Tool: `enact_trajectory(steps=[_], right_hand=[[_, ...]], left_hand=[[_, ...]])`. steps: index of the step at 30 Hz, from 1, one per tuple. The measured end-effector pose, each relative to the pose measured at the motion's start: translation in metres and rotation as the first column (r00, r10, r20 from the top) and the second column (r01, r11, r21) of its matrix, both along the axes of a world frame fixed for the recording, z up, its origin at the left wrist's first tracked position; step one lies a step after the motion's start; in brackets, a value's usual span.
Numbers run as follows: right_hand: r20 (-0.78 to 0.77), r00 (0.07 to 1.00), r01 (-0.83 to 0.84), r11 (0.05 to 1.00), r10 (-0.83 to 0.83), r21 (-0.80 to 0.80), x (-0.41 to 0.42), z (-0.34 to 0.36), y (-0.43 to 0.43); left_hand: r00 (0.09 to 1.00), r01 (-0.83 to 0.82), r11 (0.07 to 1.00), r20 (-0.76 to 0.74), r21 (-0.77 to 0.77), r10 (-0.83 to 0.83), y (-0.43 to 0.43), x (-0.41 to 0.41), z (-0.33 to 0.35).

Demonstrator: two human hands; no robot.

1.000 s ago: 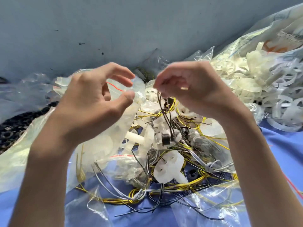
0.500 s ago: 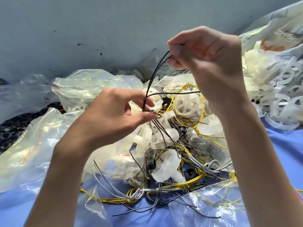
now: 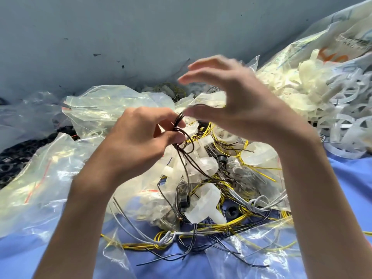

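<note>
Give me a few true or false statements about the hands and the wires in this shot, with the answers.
1. The left hand pinches a bunch of black wires. True.
2. The right hand grips the same wires. False: its fingers are spread and hold nothing.
3. The pile lies on a red surface. False: the surface is blue.
4. White plastic rings are heaped on the right. True.

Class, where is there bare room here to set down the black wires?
Bare blue cloth lies at the right edge, below the white rings, and near-left, beneath the clear bag. The middle is crowded with tangled wires.
</note>
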State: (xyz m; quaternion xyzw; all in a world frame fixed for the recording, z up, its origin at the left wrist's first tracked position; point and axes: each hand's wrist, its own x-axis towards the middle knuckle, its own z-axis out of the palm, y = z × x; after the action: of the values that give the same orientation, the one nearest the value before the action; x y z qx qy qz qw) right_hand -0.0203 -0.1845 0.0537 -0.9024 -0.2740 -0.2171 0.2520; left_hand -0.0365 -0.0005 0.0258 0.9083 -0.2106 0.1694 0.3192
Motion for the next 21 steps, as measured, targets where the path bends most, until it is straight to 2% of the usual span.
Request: enact_trajectory(steps=[3, 9, 13, 18, 21], right_hand=[[-0.198, 0.970, -0.172, 0.973, 0.141, -0.152, -0.003, -0.007, 0.012], [-0.357, 0.919, -0.216, 0.971, 0.166, -0.105, -0.003, -0.014, 0.019], [-0.316, 0.933, -0.214, 0.971, 0.170, -0.109, 0.001, -0.018, 0.017], [-0.365, 0.910, -0.216, 0.976, 0.195, -0.019, 0.002, -0.016, 0.010], [-0.226, 0.963, -0.151, 0.988, 0.148, 0.002, 0.006, -0.013, 0.003]], left_hand=[[1.000, 0.013, 0.999, 0.023, -0.030, -0.013, -0.001, -0.001, 0.001], [0.998, -0.063, 0.983, -0.018, -0.172, 0.061, 0.001, 0.002, 0.000], [0.992, -0.124, 0.960, -0.050, -0.250, 0.115, 0.003, 0.004, 0.000], [0.986, -0.165, 0.958, -0.049, -0.233, 0.158, 0.012, 0.004, 0.004], [0.983, -0.178, 0.960, -0.088, -0.218, 0.162, 0.018, 0.007, 0.006]])
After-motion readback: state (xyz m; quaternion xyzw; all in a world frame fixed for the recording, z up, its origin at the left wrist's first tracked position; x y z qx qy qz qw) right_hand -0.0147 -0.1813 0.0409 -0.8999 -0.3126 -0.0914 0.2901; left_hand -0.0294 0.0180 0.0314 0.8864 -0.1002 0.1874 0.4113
